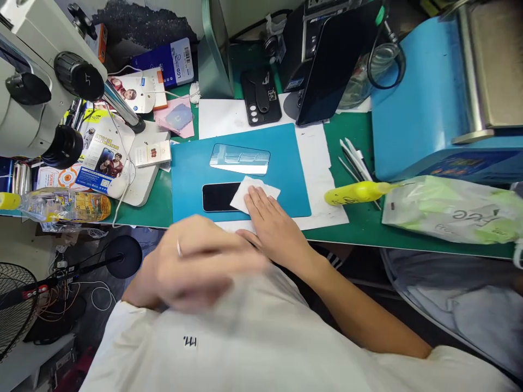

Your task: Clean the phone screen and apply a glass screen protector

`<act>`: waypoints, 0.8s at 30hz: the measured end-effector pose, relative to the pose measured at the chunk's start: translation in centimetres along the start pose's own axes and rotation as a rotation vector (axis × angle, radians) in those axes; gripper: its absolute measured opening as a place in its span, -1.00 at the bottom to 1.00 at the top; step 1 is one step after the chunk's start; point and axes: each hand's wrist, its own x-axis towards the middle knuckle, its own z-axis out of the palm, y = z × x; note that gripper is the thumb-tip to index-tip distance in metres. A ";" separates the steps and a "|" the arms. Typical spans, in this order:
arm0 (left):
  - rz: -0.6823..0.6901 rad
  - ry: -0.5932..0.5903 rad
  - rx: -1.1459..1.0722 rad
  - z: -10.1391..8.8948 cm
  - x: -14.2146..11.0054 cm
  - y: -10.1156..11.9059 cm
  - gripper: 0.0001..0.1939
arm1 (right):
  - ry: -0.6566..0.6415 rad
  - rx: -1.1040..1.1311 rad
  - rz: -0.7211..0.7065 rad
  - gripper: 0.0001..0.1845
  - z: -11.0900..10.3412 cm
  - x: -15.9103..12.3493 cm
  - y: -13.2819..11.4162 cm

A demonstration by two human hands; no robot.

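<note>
A smartphone (220,197) with a dark screen lies on a blue mat (288,163). My right hand (272,223) rests with fingers stretched flat on a white wipe (241,197), which covers the phone's right end. Its thumb sticks out to the side, off the wipe. Closer to the camera, my left hand (200,258) is raised in front of my chest, a ring on one finger. Motion smears its fingers, and whether they hold anything is unclear. A clear glass-like sheet (240,159) with a dark outline lies farther back on the mat.
A microscope (53,81) overhangs the left side. Boxes and a drink bottle (65,205) crowd beneath it. Behind the mat are a black phone case (261,97) and a dark screen on a stand (335,60). Rightward sit a yellow bottle (359,192), tweezers, a plastic packet (453,209) and a blue machine (417,103).
</note>
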 end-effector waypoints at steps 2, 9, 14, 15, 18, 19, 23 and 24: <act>0.054 0.067 -0.058 1.7 2.2 -3.5 -0.55 | -0.038 0.010 -0.036 -0.04 -0.5 -0.3 0.6; -0.028 0.013 0.033 5.7 4.2 -9.7 -0.01 | -0.142 0.150 -0.165 0.08 -0.2 5.6 -0.9; 0.071 0.095 0.064 5.6 3.4 -10.3 -0.14 | -0.145 0.183 -0.258 0.13 1.6 8.4 -4.8; 0.086 0.094 0.079 5.5 3.3 -10.2 -0.24 | -0.139 0.190 -0.266 0.12 1.8 8.2 -5.1; 0.131 0.088 0.121 5.5 3.0 -9.0 -0.45 | -0.112 0.214 -0.264 0.12 2.0 6.7 -5.1; 0.151 0.080 0.130 5.5 2.9 -8.3 -0.47 | -0.101 0.221 -0.253 0.13 1.9 6.1 -4.8; 0.195 -0.046 0.151 6.4 3.1 -5.5 -0.33 | -0.059 0.238 -0.217 0.08 0.6 4.8 -3.5; 0.179 -0.096 0.163 6.7 3.4 -5.0 -0.28 | -0.052 0.241 -0.219 0.03 -0.1 4.6 -3.2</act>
